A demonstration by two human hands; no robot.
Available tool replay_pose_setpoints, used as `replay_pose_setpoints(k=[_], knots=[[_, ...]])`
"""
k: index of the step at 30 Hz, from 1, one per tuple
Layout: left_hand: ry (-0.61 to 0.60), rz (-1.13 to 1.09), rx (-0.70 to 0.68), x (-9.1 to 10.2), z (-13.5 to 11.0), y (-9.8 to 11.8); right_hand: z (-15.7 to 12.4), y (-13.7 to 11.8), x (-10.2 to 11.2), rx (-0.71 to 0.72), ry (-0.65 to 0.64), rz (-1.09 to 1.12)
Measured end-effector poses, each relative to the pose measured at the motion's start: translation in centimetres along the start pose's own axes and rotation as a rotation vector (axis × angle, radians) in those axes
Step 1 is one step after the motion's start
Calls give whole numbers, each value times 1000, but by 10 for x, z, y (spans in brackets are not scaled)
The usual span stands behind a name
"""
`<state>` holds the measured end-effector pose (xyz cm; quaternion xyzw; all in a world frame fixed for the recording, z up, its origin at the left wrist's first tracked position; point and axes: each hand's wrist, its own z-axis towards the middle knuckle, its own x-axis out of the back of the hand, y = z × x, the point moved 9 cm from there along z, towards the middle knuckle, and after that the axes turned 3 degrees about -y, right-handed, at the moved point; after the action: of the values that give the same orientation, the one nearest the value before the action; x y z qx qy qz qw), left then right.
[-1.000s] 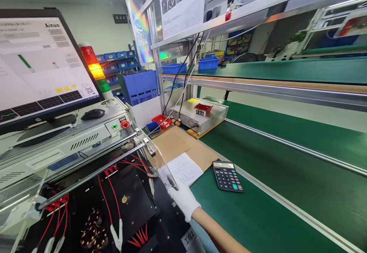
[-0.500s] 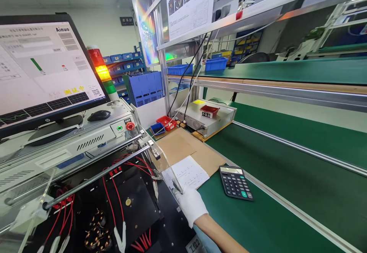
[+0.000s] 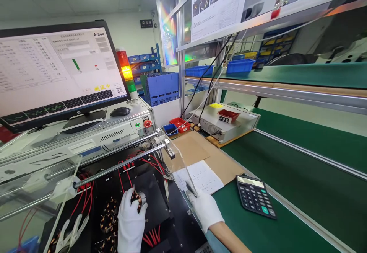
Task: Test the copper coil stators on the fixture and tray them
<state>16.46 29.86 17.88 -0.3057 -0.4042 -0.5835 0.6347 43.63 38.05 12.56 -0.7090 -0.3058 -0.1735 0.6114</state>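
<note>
In a white glove, my left hand [image 3: 132,220] is closed around a copper-wound motor stator [image 3: 135,198] above the black test fixture [image 3: 153,197]. A silvery round part shows beside the stator. More wound stators [image 3: 109,214] lie left of this hand, partly hidden by it. Also gloved, my right hand [image 3: 205,209] pinches the lower edge of a clear panel [image 3: 183,159] at the fixture's right side. Its fingertips are partly seen through the panel. Red wires [image 3: 130,178] run across the fixture, and white-sleeved clips [image 3: 75,232] hang at lower left.
Right of the fixture lie a handwritten sheet [image 3: 200,176] on cardboard [image 3: 226,161] and a calculator [image 3: 256,195] on the green bench. A metal rail [image 3: 114,168] crosses above the fixture. Behind stand a monitor [image 3: 63,65], a signal light [image 3: 125,71] and a grey instrument box [image 3: 229,124].
My left hand has come into view over the fixture with a stator in it. My right hand stays at the panel's edge. The whole view has shifted left.
</note>
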Motion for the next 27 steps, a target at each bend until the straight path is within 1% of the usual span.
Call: replay_pose_setpoints(k=[2,4,5,6,8,9,10,11,12,14,15,16,17,18,19,20,22,24,25,26,27], knots=[[-59,51,-50,-8,16,6,-2,2,-1,16,7,-6],[-123,83,-66,-13,20,5,-2,7,-2,11,12,2],[-132,96,-65,-14,19,2,-3,9,-3,5,14,10],[-117,113,-56,-14,16,-1,-3,11,-3,-1,16,21],[-42,160,-32,-12,6,-7,-4,13,-4,-2,20,69],[10,181,-30,-11,-1,-9,-5,11,-3,10,40,99],[67,194,-33,-10,-8,-9,-7,7,2,38,90,121],[121,196,-37,-10,-15,-8,-11,0,9,96,179,128],[167,187,-37,-10,-22,-8,-19,-12,20,190,311,119],[226,158,-17,-13,-31,-7,-46,-49,40,476,606,76],[239,140,-8,-15,-34,-7,-60,-70,41,637,687,60],[245,116,-5,-18,-35,-7,-69,-89,35,765,692,52],[252,85,-12,-21,-36,-6,-69,-106,25,834,623,46],[260,45,-27,-24,-35,-6,-61,-119,9,823,503,39],[269,-1,-42,-27,-35,-7,-46,-127,-10,748,358,30],[277,-51,-52,-30,-33,-9,-29,-128,-33,627,213,22],[292,-137,-57,-36,-32,-16,4,-118,-81,363,-50,14],[303,-201,-65,-41,-30,-23,24,-102,-129,190,-286,49],[299,-229,-66,-44,-30,-27,32,-95,-147,141,-363,96],[286,-257,-66,-47,-29,-31,39,-89,-160,109,-394,169],[265,-284,-63,-50,-28,-34,46,-83,-166,91,-389,259]])
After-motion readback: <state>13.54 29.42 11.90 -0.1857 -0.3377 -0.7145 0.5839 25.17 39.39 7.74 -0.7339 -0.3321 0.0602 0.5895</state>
